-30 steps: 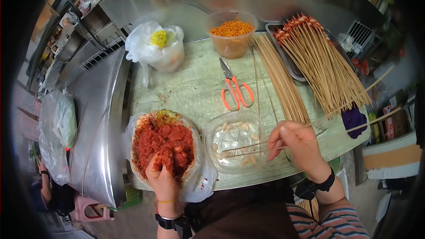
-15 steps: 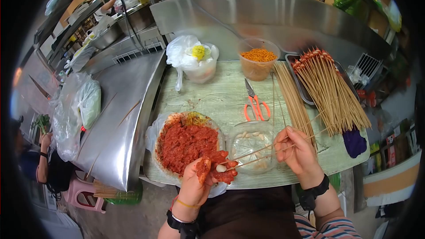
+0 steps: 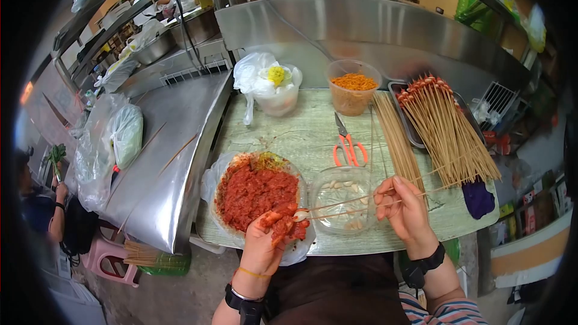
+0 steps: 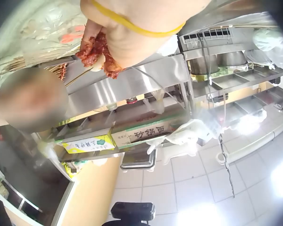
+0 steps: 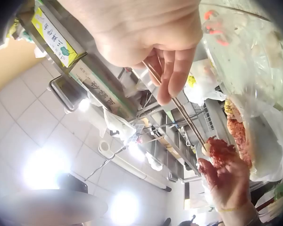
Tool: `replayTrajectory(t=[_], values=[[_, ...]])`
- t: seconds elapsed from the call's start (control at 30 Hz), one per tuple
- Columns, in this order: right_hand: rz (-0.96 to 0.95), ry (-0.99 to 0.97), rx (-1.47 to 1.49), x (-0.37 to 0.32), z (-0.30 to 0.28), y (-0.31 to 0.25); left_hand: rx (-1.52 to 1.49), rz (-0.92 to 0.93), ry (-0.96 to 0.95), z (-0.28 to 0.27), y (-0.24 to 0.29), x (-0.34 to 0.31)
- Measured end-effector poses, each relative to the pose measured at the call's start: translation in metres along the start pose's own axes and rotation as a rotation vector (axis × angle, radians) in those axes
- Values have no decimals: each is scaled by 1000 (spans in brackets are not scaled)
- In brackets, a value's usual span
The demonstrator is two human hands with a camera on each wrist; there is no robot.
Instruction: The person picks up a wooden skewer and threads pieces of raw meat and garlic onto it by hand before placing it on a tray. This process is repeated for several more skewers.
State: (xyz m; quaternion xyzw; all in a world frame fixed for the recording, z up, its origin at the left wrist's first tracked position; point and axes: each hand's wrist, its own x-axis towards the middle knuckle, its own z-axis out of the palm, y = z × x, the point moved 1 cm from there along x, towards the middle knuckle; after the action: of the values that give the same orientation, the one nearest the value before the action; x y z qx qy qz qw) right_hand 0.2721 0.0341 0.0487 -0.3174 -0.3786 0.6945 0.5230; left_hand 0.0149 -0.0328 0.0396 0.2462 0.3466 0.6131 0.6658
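Note:
In the head view my left hand, its fingertips smeared red, pinches a piece of red marinated meat at the front edge of the bowl. A white garlic clove sits at the tips of two thin bamboo skewers, right against that meat. My right hand pinches the skewers between thumb and fingers, above the clear plastic tub. More pale cloves lie in the tub. The bowl of red meat is lined with a plastic bag. Seen from the right wrist, the skewers run nearly parallel.
Orange-handled scissors lie behind the tub. Further back stand a tub of orange shreds and a bagged container. Loose skewers and a tray of loaded skewers are at right; a steel counter adjoins the left.
My left hand has come out of the bowl with meat and moved right to the skewer tips. The skewers have shifted slightly, and the head view has tilted upward.

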Motion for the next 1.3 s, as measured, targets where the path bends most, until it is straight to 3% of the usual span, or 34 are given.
replayTrajectory(t=[0.47,0.77,1.1,1.2,1.3], values=[[16,32,54,-1,-7,5,-80,-7,28,0,-6,7],[-76,41,-40,-9,8,7,-37,52,51,-2,-7,9],[-43,57,30,-5,8,13,80,22,12,-8,-8,5],[-71,77,120,-4,-4,8,33,19,17,-9,-7,5],[-293,218,-167,-6,-11,-13,-45,24,21,-13,-5,5]])
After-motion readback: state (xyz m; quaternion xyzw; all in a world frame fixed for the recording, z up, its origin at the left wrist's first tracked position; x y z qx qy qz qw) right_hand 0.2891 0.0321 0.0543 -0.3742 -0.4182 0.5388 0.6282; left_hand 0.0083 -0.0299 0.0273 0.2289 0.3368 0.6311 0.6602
